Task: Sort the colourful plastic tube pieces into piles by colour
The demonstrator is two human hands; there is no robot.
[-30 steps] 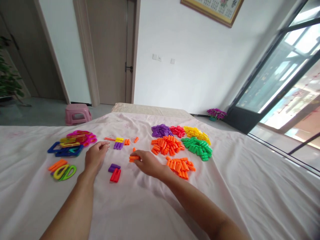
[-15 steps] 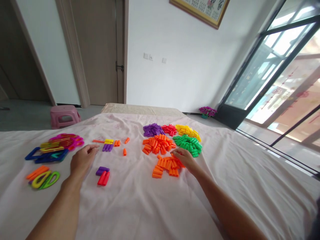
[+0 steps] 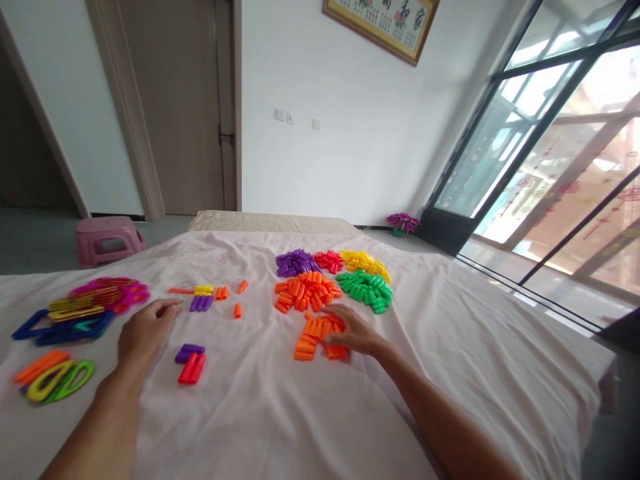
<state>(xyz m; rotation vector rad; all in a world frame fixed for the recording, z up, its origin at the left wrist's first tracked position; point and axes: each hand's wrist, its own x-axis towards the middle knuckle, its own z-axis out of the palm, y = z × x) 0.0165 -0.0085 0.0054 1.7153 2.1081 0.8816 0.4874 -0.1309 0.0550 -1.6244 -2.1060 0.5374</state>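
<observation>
Many orange pieces [image 3: 315, 329] (heaped) under right grip [image 3: 354, 331].

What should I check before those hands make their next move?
1. Right hand at the nearer orange pile: ok, it is over the pile's right side.
2. Right hand open: ok, thumb and fingertips stand apart.
3. Left hand free of any piece: cannot tell, it is curled.
4. Orange piles well separated: not ok, the farther orange pile lies close to the nearer one.
5. Yellow and green loops clear of the left hand: ok, they lie apart.
</observation>
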